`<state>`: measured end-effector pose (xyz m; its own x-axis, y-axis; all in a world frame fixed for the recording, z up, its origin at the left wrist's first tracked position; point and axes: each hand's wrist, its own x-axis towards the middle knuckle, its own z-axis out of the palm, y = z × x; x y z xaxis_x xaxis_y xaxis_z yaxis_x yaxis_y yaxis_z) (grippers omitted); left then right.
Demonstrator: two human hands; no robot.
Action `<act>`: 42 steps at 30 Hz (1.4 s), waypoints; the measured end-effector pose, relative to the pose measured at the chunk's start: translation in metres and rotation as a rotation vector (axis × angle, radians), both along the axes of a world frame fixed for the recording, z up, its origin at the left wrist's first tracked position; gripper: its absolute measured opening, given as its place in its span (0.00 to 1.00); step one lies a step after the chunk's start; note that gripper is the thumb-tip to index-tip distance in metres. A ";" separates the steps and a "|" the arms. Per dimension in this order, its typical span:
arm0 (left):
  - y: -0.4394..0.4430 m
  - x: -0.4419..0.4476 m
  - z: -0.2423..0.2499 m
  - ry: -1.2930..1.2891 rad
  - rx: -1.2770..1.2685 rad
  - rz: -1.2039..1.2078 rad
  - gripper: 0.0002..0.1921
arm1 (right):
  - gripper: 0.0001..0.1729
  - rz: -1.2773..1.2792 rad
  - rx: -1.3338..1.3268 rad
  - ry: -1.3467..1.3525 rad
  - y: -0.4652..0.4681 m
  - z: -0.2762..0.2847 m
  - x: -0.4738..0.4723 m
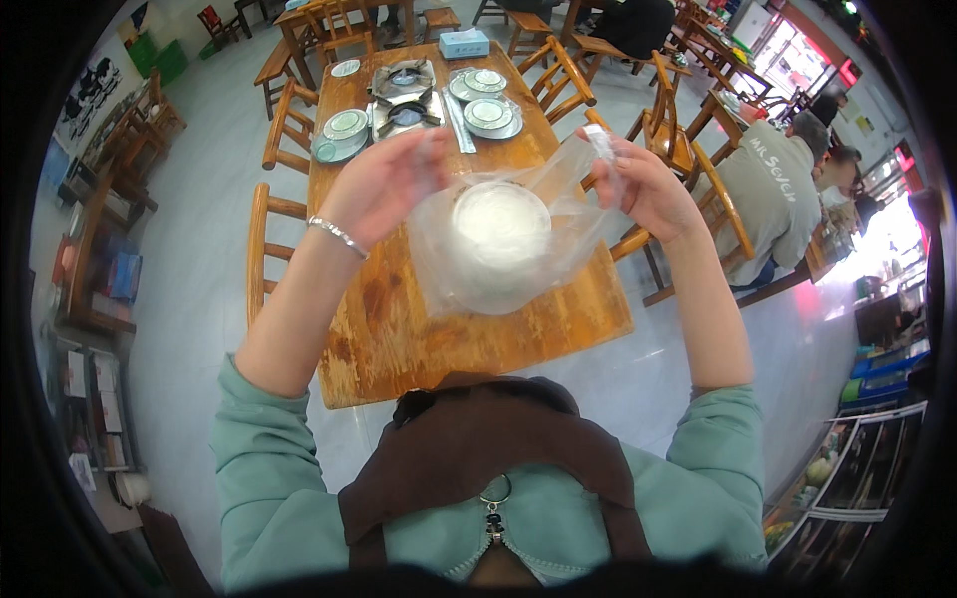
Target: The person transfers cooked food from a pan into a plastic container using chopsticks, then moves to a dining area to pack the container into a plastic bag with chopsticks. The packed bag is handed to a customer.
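Observation:
A translucent plastic bag [568, 217] is in front of me above the near part of the wooden table [389, 329]. Inside it is a round, pale container [502, 220], seen from above; whether it rests on the table is unclear. My right hand [643, 179] pinches the bunched upper right part of the bag between thumb and fingers. On the other side, my left hand [392, 179], wearing a silvery bracelet [338, 238], is blurred at the fingers. A strip of translucent plastic shows at those fingers, by the bag's upper left edge.
Farther along the table stand two portable gas stoves [407, 116], stacked plates and bowls [490, 116], another place setting [344, 134] and a blue tissue box [463, 45]. Wooden chairs [262, 247] line both sides. A seated person [770, 194] is at the right.

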<state>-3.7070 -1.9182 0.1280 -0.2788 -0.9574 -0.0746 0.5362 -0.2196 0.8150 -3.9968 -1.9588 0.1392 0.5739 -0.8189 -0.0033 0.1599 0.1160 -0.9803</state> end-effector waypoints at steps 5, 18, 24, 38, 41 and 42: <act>0.008 -0.047 0.018 -0.896 -0.654 -0.002 0.09 | 0.24 0.030 -0.279 0.345 0.022 0.014 0.061; -0.035 -0.060 -0.085 -0.536 -0.421 -0.151 0.14 | 0.11 -0.176 -0.315 0.257 0.006 0.005 0.045; -0.062 -0.066 -0.096 -0.351 -0.067 0.028 0.11 | 0.13 -0.013 -0.803 0.551 -0.008 -0.006 0.053; -0.060 -0.053 -0.073 -0.462 -0.157 -0.193 0.16 | 0.16 -0.011 -0.879 0.707 -0.043 -0.033 0.061; -0.054 -0.061 -0.060 -0.407 -0.229 -0.233 0.18 | 0.15 -0.120 -1.031 0.886 -0.031 -0.029 0.046; -0.052 -0.060 -0.056 -0.381 -0.138 -0.248 0.15 | 0.14 -0.150 -1.035 0.904 -0.025 -0.025 0.046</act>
